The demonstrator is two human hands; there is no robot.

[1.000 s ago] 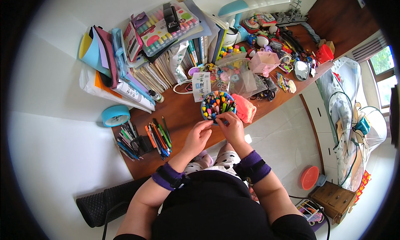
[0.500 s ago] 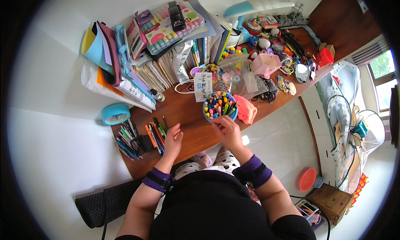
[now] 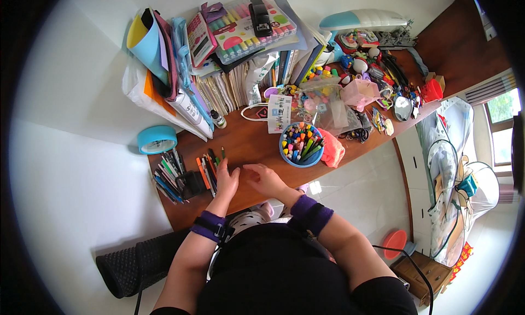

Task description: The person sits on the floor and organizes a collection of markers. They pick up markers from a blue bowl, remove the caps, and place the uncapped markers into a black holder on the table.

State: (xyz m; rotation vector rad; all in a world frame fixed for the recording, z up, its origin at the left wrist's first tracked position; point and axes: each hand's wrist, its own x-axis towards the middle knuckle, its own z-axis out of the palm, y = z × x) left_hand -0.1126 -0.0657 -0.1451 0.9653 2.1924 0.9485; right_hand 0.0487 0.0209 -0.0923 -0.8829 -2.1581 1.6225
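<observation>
My left hand (image 3: 227, 181) is over the wooden desk, beside a small row of loose pencils (image 3: 204, 174) in orange, black and green. Its fingers are loosely extended, and I see nothing held in them. Close to its right, my right hand (image 3: 263, 180) hovers with fingers stretched toward the left one, a small gap between the two. Nothing shows in its grasp, though its fingertips are small in the picture. Beyond it to the right stands a round blue tub (image 3: 299, 163), packed with upright markers and pens of many colours. A coral cloth (image 3: 331, 150) lies against the tub.
Left of the pencils are a black mesh pen holder (image 3: 192, 184), a heap of pens (image 3: 168, 179) and a blue round clock (image 3: 157, 140). Books (image 3: 219, 88) and a marker case (image 3: 235, 41) line the back. Clear bags (image 3: 328, 107), a pink box (image 3: 361, 92) and toys crowd the right.
My right hand has left the blue tub's rim and moved left, close to my left hand. My left hand has hardly moved. The view has shifted slightly.
</observation>
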